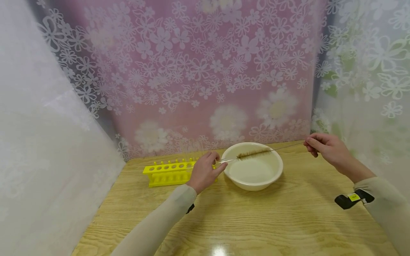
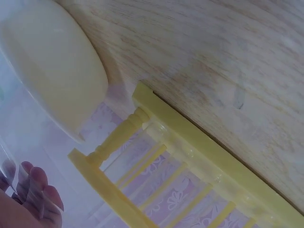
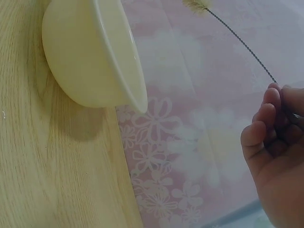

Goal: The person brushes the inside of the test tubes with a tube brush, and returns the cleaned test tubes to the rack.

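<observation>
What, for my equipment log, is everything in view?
Table: one, tan, below.
Bowl: one, cream, on the table.
Rack: one, yellow, left of the bowl.
Brush: one, brown, over the bowl.
Held tube: one, clear, near the brush.
Rack tubes: several, clear, in the rack.
Back curtain: one, pink with white flowers, behind.
Side curtains: two, whitish, left and right.
Wrist bands: two, black, at wrists.
Sleeves: two, beige, on forearms.
Left hand: one, bare, gripping held tube.
Right hand: one, bare, gripping the brush.

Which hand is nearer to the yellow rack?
Left. The left hand is by the right end of the rack; the right hand is much farther off, out past the bowl on the right.
</observation>
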Demonstrator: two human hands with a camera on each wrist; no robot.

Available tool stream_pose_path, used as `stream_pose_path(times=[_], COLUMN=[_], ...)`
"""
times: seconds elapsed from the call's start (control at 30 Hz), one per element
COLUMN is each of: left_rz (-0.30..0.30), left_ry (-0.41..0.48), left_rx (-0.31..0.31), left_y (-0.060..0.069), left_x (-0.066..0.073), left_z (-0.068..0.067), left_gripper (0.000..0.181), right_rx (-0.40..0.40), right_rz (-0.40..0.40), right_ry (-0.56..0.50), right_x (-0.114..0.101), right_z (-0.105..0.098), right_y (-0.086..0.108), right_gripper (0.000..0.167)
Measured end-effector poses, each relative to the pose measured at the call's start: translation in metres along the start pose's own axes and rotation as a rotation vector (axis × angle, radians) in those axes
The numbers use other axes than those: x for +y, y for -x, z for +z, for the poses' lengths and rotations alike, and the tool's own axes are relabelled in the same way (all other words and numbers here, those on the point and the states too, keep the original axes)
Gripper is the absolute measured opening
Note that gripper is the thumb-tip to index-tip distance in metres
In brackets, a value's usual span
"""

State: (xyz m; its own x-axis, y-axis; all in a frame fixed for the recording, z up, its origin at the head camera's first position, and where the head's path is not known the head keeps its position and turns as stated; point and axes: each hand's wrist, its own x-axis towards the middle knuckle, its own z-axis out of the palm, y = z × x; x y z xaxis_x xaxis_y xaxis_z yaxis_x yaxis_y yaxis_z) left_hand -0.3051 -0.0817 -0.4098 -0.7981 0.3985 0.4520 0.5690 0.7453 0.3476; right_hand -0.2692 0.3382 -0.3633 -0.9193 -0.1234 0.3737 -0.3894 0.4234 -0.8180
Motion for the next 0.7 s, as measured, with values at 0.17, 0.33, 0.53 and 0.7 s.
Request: stream_pose_path(times=[0.17,0.33,0.53,0.7], left_rz=[-0.004,-0.003,0.026,0.028], left_ry=[-0.001,0.001,0.012,0.021], left_rx=[-0.002,0.005,0.016,0.007], left_y=[0.0003,0.0009,0.0006,0.0015], left_x=[-0.0002,-0.0012,-0.0001,0.0018], left_z=[-0.0001,0.0006,0.0016,0.0008], left_gripper=[0.031,0.029,0.029,0.029], right_rx=[0.000,0.028,0.029,0.013], right_rz=[-0.004,0.017,0.013,-0.005], right_ry=[-0.003,0.008,0.010,-0.005], right_x=[-0.0012,-0.0028,-0.0028,-0.0026], right_z=[-0.0016,-0.0023,-0.0006,0.0022], right_y=[0.0025,0.0040,0.0017,0.0003], right_gripper=[0.035,0.036,0.037,0.036])
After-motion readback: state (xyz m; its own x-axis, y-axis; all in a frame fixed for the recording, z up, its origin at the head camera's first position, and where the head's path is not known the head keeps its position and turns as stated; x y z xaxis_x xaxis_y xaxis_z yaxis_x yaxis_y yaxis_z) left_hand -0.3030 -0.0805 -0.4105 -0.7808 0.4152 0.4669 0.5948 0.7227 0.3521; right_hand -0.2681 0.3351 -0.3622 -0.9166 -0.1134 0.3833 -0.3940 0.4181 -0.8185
